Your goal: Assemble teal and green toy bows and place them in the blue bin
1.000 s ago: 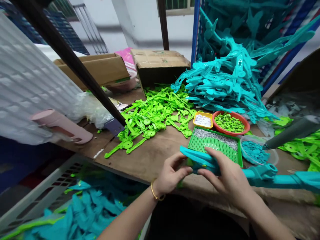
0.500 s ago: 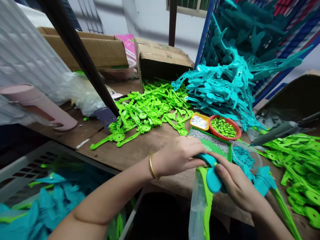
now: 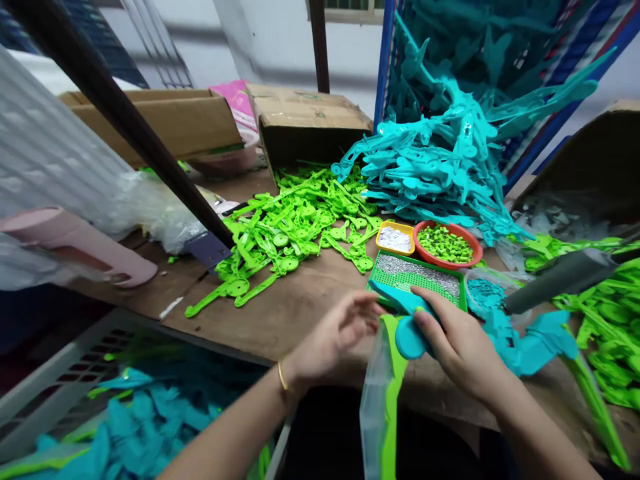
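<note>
Blue-and-green plastic part gripped by right hand
Rounded blue end, long green strip, cloudy clear side; left hand loosely open nearby.

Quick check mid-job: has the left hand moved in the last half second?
Yes. Judged against the green tray, the left hand has shifted leftward and back toward the person; the right hand holds the teal piece.
</note>
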Available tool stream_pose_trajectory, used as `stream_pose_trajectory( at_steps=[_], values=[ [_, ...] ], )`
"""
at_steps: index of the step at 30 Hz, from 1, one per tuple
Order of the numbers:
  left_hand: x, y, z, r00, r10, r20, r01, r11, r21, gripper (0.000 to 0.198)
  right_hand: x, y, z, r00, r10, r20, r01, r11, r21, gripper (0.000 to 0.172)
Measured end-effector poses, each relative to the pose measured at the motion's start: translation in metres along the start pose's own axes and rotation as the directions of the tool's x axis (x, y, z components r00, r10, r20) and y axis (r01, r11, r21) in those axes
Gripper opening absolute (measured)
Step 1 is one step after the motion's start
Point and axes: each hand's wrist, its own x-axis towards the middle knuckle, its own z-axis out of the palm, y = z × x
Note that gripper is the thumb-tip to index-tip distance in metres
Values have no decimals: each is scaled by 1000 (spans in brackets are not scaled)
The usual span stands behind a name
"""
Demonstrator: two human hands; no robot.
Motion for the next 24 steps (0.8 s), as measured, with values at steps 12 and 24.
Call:
stream_pose_trajectory(
  at_steps=[12,24],
  values=[
    [-19,14,-39,940,-334,-62,314,783,538,51,2,-20,10,993,-11,121,1,996,84,42],
    [-13,-5,-83,951,-16,-307,260,577,775,31,-31,0,10,891,-231,-392,233,972,-44,42]
  ],
)
